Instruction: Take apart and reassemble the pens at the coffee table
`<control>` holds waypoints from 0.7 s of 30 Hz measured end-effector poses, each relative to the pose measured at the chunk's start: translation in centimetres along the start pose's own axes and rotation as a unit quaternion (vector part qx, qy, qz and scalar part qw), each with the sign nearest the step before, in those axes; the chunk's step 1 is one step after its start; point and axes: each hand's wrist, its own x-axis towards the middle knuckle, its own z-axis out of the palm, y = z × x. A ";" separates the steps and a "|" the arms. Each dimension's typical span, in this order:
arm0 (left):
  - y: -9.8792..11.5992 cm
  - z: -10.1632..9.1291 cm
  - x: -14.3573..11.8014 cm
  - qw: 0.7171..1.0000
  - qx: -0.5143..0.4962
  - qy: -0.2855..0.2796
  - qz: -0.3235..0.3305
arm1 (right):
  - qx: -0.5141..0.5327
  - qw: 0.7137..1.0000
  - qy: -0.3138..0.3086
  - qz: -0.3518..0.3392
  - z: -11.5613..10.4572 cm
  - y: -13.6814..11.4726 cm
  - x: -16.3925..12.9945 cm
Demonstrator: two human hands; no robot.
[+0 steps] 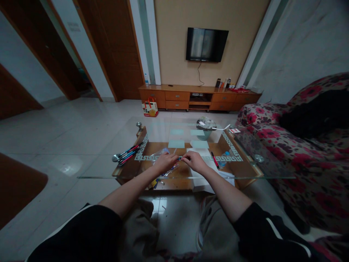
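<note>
My left hand and my right hand meet over the middle of a glass-topped coffee table. Between their fingertips they pinch a thin pen, small and partly hidden by the fingers. A clear plastic packet lies under and beside my left hand. A bundle of several red, blue and black pens lies on the glass to the left. A single red pen rests on white paper just right of my right hand.
A bowl with crumpled wrappers stands at the table's far side. A floral sofa runs along the right. Beyond are a wooden TV cabinet, a wall TV and a gift bag on the tiled floor.
</note>
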 end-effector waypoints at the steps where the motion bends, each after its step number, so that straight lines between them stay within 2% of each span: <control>1: 0.0 0.0 0.0 1.000 0.000 0.000 -0.002 | 0.009 1.000 0.006 0.000 0.1 0.0 0.0; 8: 0.2 0.0 -0.1 1.000 0.002 -0.008 0.005 | 0.048 0.998 0.035 0.008 0.6 0.5 -0.2; 14: 0.2 0.0 -0.1 1.000 0.002 -0.002 0.008 | 0.013 1.000 0.009 -0.020 0.2 0.1 -0.5; 21: 0.2 -0.3 -0.1 1.000 0.004 0.000 0.006 | -0.050 0.998 0.022 -0.023 0.4 0.9 -0.1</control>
